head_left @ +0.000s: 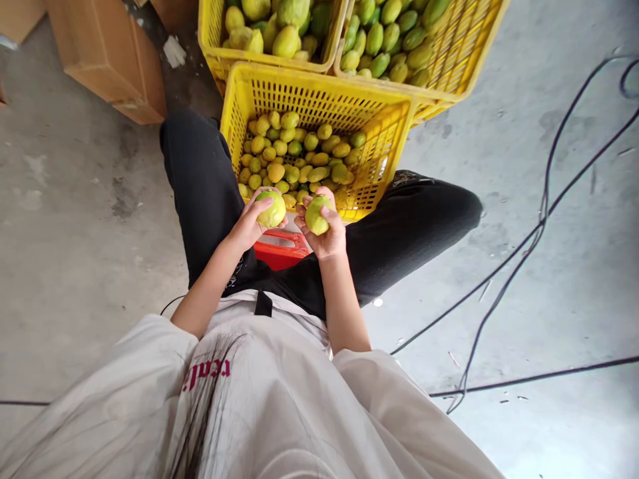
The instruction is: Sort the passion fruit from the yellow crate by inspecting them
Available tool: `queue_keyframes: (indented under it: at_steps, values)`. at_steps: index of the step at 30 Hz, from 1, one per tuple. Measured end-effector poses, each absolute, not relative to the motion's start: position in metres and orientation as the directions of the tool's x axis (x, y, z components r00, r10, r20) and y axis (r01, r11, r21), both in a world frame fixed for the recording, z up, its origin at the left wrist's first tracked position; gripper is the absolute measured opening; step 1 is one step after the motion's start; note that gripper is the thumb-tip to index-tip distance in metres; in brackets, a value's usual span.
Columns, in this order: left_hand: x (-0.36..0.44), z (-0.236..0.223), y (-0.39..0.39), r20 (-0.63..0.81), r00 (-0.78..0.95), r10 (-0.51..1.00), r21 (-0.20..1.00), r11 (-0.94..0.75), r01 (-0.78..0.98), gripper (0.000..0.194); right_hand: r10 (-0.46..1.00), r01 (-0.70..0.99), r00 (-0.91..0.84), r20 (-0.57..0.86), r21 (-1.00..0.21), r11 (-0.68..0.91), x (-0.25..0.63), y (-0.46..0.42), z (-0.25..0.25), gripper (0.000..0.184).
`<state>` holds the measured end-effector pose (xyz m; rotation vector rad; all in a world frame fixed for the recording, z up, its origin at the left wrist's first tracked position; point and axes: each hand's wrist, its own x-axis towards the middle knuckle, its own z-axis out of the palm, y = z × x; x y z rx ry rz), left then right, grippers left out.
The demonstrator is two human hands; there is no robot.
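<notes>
My left hand [249, 223] is closed around a yellow-green lemon [272, 210], thumb across its top. Beside it, my right hand [330, 234] grips a second greenish lemon [317, 215], slightly bumpy in shape. Both fruits are held apart from each other, over the near rim of a yellow plastic crate [394, 126]. Inside that crate lie many small yellow and green lemons [289, 150], heaped toward its left and middle. The undersides of both held fruits are hidden by my fingers.
Two more yellow crates stand behind: the left one holds large lemons [286, 41], the right one greener fruit [390, 36]. A red plastic stool [280, 254] shows between my legs. Cardboard boxes [107, 56] stand at upper left; black cables [542, 226] cross the floor at right.
</notes>
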<state>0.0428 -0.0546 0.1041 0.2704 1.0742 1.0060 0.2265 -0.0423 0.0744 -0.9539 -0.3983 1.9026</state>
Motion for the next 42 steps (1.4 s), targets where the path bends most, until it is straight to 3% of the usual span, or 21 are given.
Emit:
queue_keyframes:
  at_steps: [5,11,15,19,24,31,34,38,42]
  values:
    - [0.045,0.108,-0.054,-0.548,0.134,0.825,0.662,0.527,-0.533,0.041,0.863,-0.605,-0.267,-0.429,-0.623,-0.496,0.224,-0.045,0.073,0.053]
    - [0.044,0.109,-0.053,-0.532,0.161,0.831,0.597,0.503,-0.625,0.037,0.867,-0.637,-0.274,-0.416,-0.597,-0.488,0.229,-0.04,0.077,0.054]
    - [0.044,0.109,-0.053,-0.52,0.115,0.847,0.638,0.474,-0.607,0.034,0.892,-0.646,-0.259,-0.371,-0.619,-0.445,0.228,-0.038,0.08,0.057]
    - [0.042,0.105,-0.057,-0.489,0.107,0.866,0.692,0.459,-0.557,0.039,0.892,-0.584,-0.268,-0.365,-0.674,-0.452,0.224,-0.04,0.079,0.067]
    - [0.041,0.1,-0.058,-0.551,0.107,0.828,0.678,0.519,-0.521,0.047,0.871,-0.529,-0.27,-0.41,-0.693,-0.49,0.222,-0.042,0.073,0.062]
    - [0.044,0.097,-0.052,-0.638,0.148,0.756,0.568,0.592,-0.572,0.025,0.87,-0.454,-0.184,-0.458,-0.746,-0.488,0.22,-0.044,0.056,0.057]
    - [0.047,0.102,-0.051,-0.608,0.132,0.783,0.583,0.552,-0.596,0.023,0.872,-0.431,-0.162,-0.462,-0.762,-0.483,0.221,-0.043,0.054,0.055]
    - [0.048,0.105,-0.053,-0.556,0.079,0.827,0.648,0.491,-0.583,0.03,0.868,-0.479,-0.203,-0.454,-0.727,-0.492,0.225,-0.04,0.055,0.05]
    - [0.044,0.101,-0.054,-0.594,0.031,0.804,0.66,0.509,-0.552,0.04,0.859,-0.526,-0.259,-0.441,-0.682,-0.508,0.225,-0.038,0.06,0.056]
